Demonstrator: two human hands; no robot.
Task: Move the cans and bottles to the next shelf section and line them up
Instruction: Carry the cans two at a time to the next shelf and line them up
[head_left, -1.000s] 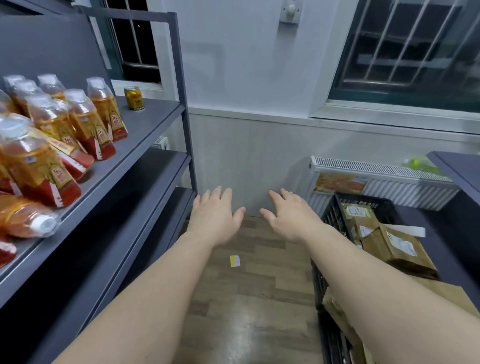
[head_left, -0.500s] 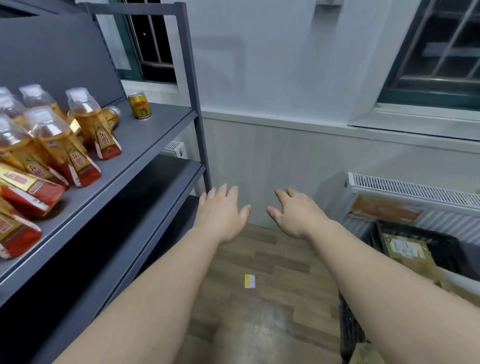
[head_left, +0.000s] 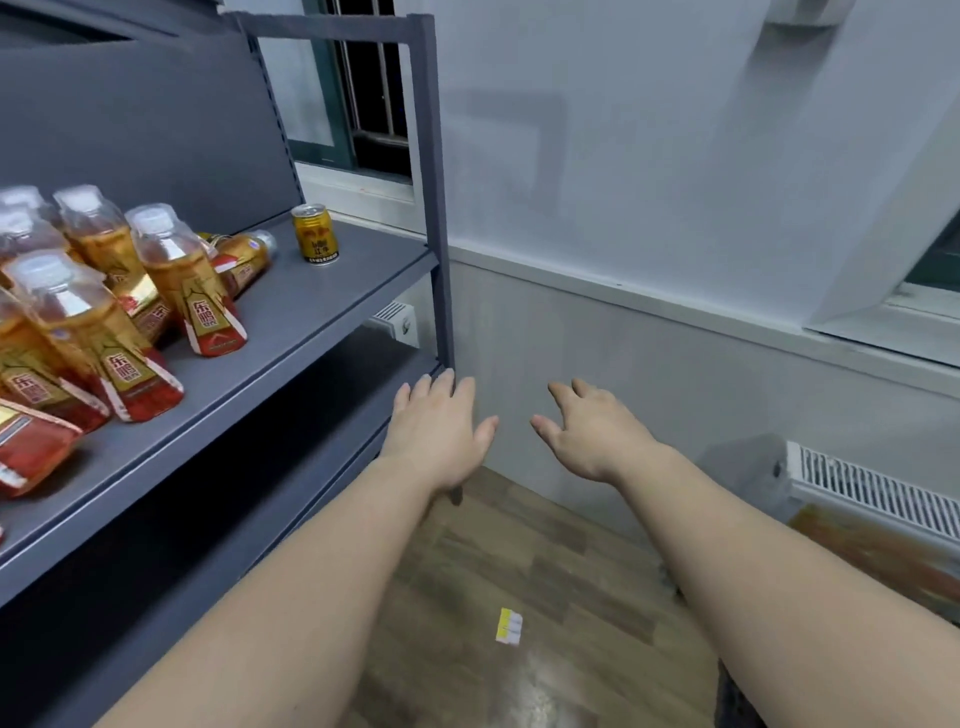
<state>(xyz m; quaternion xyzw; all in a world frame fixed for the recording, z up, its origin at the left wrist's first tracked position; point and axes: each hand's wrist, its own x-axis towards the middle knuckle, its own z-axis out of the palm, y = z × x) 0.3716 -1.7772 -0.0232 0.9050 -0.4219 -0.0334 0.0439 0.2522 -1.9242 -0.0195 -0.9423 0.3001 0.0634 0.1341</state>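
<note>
- A yellow-and-white scrap (head_left: 509, 626) lies on the floor nearest the viewer and is no part of the job.
- The left hand (head_left: 436, 431) and right hand (head_left: 592, 436) hover palm down with fingers spread, holding nothing, below the shelf (head_left: 332, 306).
- The bottles (head_left: 182, 280) crowd the shelf's left, some upright, some toppled. It seems best to grip one round the body and lift it straight up so its neighbours stay standing.
- The can (head_left: 314, 234) stands alone farther back and looks like an easy one-handed pick.
</note>
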